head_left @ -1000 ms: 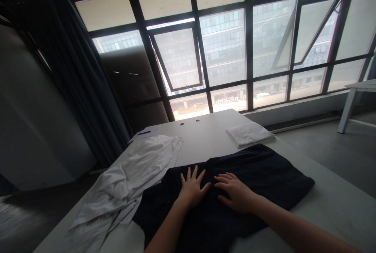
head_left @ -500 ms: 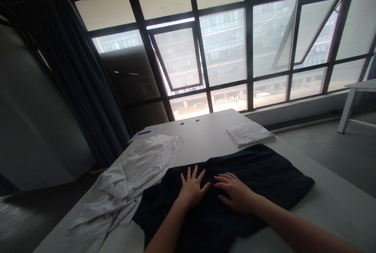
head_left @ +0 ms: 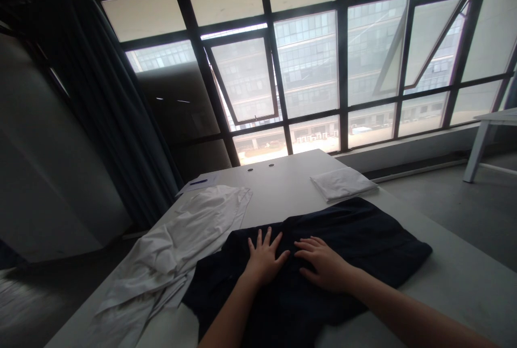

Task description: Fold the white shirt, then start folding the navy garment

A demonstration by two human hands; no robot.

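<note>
Both my hands rest flat on a dark navy garment [head_left: 355,240], which lies spread and rumpled across the white table [head_left: 283,181]. My left hand [head_left: 264,259] presses on its middle with the fingers spread. Just to the right, my right hand [head_left: 323,264] lies palm down on the same cloth, its fingers slightly apart. Neither hand grips anything. A crumpled white garment [head_left: 169,251] lies to the left, touching the dark garment's edge and hanging over the table's left side. A folded white cloth [head_left: 342,183] sits beyond my right hand.
A sheet of paper with a blue pen [head_left: 197,183] lies at the table's far left corner. Two small round holes mark the far table top. A dark curtain [head_left: 117,111] hangs left, a large window [head_left: 307,62] stands ahead, and a white side table [head_left: 495,117] stands right.
The view has dipped very slightly. My hands and the garments stay in the same places.
</note>
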